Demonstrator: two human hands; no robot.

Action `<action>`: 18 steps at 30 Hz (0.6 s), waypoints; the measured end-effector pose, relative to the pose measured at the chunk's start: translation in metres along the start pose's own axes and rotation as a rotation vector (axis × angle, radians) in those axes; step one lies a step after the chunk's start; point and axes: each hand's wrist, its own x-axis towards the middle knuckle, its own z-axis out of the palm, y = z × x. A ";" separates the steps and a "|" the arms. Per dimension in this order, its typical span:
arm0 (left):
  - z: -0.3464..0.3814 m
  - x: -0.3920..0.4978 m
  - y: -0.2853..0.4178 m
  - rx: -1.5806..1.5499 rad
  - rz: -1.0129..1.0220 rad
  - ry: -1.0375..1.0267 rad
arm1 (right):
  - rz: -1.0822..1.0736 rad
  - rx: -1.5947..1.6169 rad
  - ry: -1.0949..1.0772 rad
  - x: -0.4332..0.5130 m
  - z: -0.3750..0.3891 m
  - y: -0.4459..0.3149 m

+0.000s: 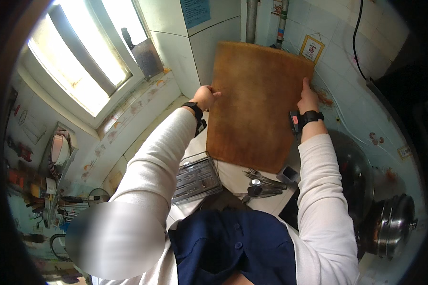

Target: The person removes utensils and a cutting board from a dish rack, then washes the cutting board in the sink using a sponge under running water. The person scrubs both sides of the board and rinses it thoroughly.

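A large wooden cutting board [255, 107] is upright before me, its broad face towards me. My left hand [205, 97] grips its left edge, with the thumb on the face. At the board's right edge, my right hand [308, 97] holds on with the thumb pointing up; the rest of its fingers are hidden behind the board. Below the board, several metal utensils [265, 185], forks and spoons among them, lie on the white tiled counter [232, 174]. A small dark square container [288, 174] is beside them, and a grey cutlery tray [198, 178] sits to their left.
A cleaver [146, 58] leans upright by the window at the upper left. Metal pipes [251, 21] run up the corner behind the board. On the right are a dark round pan or lid [353, 174] and a lidded steel pot [388, 228]. A faucet [57, 245] is at the lower left.
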 end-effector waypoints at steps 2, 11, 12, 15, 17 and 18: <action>-0.011 -0.003 -0.001 -0.025 0.123 0.031 | -0.010 -0.011 0.007 -0.010 0.002 -0.007; -0.048 -0.045 0.005 -0.438 0.354 0.055 | -0.329 0.105 -0.102 -0.055 0.016 -0.065; -0.055 -0.053 0.010 -0.373 0.400 0.089 | -0.385 0.140 -0.123 -0.066 0.018 -0.077; -0.076 -0.088 0.029 -0.388 0.494 0.141 | -0.537 0.264 -0.137 -0.107 0.019 -0.115; -0.094 -0.119 0.043 -0.367 0.632 0.187 | -0.573 0.338 -0.175 -0.143 0.013 -0.140; -0.105 -0.138 0.051 -0.327 0.696 0.227 | -0.554 0.331 -0.219 -0.163 0.006 -0.153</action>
